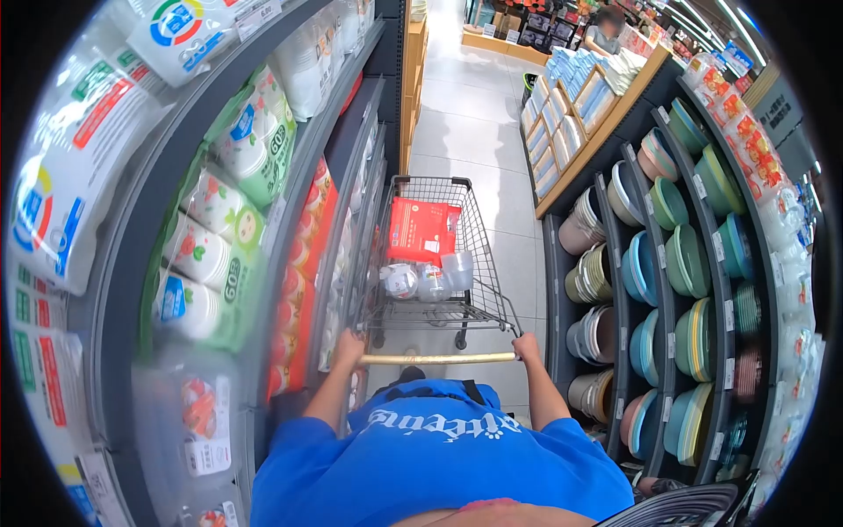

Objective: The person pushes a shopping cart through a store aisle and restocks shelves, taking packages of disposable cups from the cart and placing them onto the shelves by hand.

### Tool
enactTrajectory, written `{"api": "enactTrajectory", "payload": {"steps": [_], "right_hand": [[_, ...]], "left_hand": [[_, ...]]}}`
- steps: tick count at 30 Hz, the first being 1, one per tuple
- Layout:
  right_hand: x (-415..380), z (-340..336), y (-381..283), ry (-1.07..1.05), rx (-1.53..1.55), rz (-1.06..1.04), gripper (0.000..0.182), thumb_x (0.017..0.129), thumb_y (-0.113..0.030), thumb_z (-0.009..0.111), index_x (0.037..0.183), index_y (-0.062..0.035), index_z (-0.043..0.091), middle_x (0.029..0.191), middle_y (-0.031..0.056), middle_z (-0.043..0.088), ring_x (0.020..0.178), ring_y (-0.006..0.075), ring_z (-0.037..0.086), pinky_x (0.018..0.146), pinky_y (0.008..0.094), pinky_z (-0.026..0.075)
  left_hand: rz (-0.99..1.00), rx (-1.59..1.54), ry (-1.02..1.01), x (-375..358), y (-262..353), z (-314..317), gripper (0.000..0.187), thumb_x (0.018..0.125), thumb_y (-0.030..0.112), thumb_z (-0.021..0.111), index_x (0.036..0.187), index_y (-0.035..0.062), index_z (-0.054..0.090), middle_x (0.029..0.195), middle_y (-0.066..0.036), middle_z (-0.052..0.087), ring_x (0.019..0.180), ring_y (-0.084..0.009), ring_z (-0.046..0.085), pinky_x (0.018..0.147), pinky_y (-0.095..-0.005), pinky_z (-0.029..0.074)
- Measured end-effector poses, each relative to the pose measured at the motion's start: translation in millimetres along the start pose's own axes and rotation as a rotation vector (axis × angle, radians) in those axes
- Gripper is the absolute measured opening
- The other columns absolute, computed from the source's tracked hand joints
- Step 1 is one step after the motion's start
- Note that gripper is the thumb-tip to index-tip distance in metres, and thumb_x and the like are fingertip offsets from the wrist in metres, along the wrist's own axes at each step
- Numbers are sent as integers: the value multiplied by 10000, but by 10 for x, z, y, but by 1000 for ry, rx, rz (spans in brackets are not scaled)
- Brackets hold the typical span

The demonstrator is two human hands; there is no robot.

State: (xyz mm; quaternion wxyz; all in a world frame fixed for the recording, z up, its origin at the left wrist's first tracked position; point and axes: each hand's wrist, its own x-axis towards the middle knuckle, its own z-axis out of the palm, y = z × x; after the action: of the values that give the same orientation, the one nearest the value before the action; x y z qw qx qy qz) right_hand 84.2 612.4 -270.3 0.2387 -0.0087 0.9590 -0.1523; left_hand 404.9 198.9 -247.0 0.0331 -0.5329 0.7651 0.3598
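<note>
A wire shopping cart (479,211) stands straight in front of me, with a pale yellow handle (439,358) across its near side. My left hand (349,346) is closed around the handle's left end. At the right end, my right hand (526,346) is wrapped round the same handle. Inside the cart lies a red package (420,230). Nearer to me in the basket are a white round pack (399,281) and clear plastic containers (457,270).
Shelves of wrapped paper cups (189,250) line the left side. Stacked basins and bowls (688,261) fill the right shelves. A tiled aisle (457,114) runs ahead past a wooden rack (600,145). A person (602,37) is at the far right.
</note>
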Motion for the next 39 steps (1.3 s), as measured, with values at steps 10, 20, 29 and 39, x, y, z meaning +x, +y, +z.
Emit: {"api": "enactTrajectory", "payload": {"steps": [10,20,29,39], "right_hand": [[-798,371,626,271,170,-126,293,791,-234,706,832,50,647,740,238,676,715,367,703,681,452,549],[-1556,512,1211,-49,294,-89,263,835,-177,704,869,74,632,700,189,679,595,281,695,533,393,542],[-2343,705,1628,-17,480,-4,255,846,-140,676,860,110,631,693,182,677,575,265,686,495,375,538],[-3136,857,1959,95,69,-59,353,789,-231,661,793,121,675,772,271,693,778,382,713,719,442,561]], "left_hand": [[-13,-14,157,-809,-719,162,355,789,285,661,887,-56,681,966,-294,667,961,-459,637,846,-511,499],[-37,-84,215,-1776,-1265,181,332,751,259,664,841,-60,678,879,-307,659,897,-489,634,803,-530,494],[-67,-253,200,-2101,-2301,637,329,724,266,694,785,-58,682,824,-299,656,818,-469,647,755,-512,498],[-105,-285,255,-2957,-2691,455,229,734,155,769,820,-43,692,687,-165,707,648,-247,724,641,-376,561]]}}
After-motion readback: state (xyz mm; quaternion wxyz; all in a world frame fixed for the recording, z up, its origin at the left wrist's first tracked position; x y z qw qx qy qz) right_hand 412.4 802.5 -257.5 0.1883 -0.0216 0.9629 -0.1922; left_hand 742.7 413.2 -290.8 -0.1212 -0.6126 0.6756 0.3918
